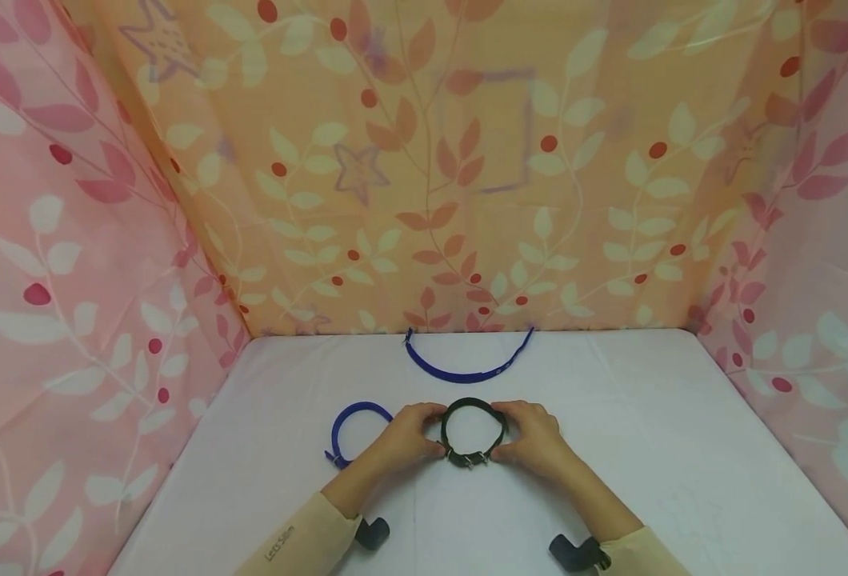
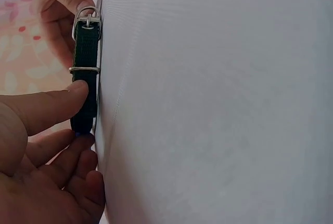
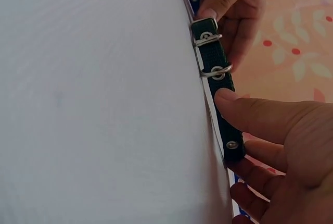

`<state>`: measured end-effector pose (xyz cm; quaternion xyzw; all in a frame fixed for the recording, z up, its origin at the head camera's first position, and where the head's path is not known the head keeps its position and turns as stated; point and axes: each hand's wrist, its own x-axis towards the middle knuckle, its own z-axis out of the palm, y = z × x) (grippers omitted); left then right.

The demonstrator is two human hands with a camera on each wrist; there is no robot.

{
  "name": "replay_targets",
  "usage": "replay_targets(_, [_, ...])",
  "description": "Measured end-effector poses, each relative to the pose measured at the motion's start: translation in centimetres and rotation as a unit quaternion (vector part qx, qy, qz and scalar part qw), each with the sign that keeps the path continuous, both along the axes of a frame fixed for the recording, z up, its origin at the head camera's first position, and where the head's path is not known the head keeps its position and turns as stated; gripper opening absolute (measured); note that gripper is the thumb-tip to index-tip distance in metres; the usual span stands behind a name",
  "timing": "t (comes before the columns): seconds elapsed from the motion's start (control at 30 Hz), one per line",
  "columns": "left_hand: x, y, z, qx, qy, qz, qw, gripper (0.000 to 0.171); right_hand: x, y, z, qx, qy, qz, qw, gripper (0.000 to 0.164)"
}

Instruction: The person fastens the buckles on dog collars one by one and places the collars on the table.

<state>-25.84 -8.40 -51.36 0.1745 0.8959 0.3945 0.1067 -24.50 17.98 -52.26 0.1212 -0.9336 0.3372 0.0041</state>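
Observation:
A dark green buckled collar (image 1: 470,402) forms a ring on the white table, its metal buckle on the near side. My left hand (image 1: 411,434) holds the ring's left side, thumb near the front and fingers toward the back. On the right side my right hand (image 1: 535,438) grips it the same way. In the left wrist view the thumb presses on the green strap (image 2: 86,52) below a metal loop. Eyelets and the buckle show on the strap (image 3: 213,52) in the right wrist view, with the thumb against it.
A blue buckled collar (image 1: 358,407) lies in a ring at the left, partly behind my left hand. Farther back, a blue unbuckled collar (image 1: 460,378) curves near the far edge of the white table (image 1: 647,416). Patterned orange cloth (image 1: 424,200) hangs behind, pink cloth at both sides.

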Motion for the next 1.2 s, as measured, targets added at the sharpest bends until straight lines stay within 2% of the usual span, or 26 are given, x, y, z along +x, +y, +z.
replay_targets(0.27, [0.5,0.2,0.5,-0.025,0.01,-0.009,0.9996,0.07,-0.2,0.4,0.3,0.01,-0.023,0.011,1.0,0.079])
replay_targets(0.47, [1.0,0.1,1.1,-0.049,-0.002,-0.02,0.9986,0.069,-0.2,1.1,1.1,-0.012,-0.043,0.036,0.998,0.074])
replay_targets(0.57, [1.3,-0.2,1.9,-0.059,-0.01,-0.019,0.998,0.066,-0.2,1.4,1.6,-0.02,-0.035,0.055,0.998,0.067])
replay_targets(0.73, [1.4,-0.9,4.5,-0.028,-0.016,-0.024,0.9992,0.059,-0.6,2.1,2.8,-0.033,-0.032,0.058,0.997,0.058])
replay_targets(0.83, [1.0,-1.2,6.1,-0.024,0.004,-0.042,0.9988,0.057,-1.0,2.5,3.7,-0.043,-0.032,0.048,0.997,0.052])
replay_targets(0.93, [0.1,-1.6,7.5,-0.032,0.03,-0.056,0.9974,0.056,-1.6,2.9,4.5,-0.047,-0.009,0.053,0.997,0.048])
replay_targets(1.1, [-1.9,-2.6,9.0,-0.002,0.012,-0.066,0.9977,0.05,-3.0,3.5,5.7,-0.032,0.057,0.062,0.996,0.044])
replay_targets(1.2, [-3.4,-3.3,9.4,-0.006,0.012,-0.07,0.9975,0.049,-4.2,3.9,6.1,-0.013,0.085,0.069,0.994,0.044])
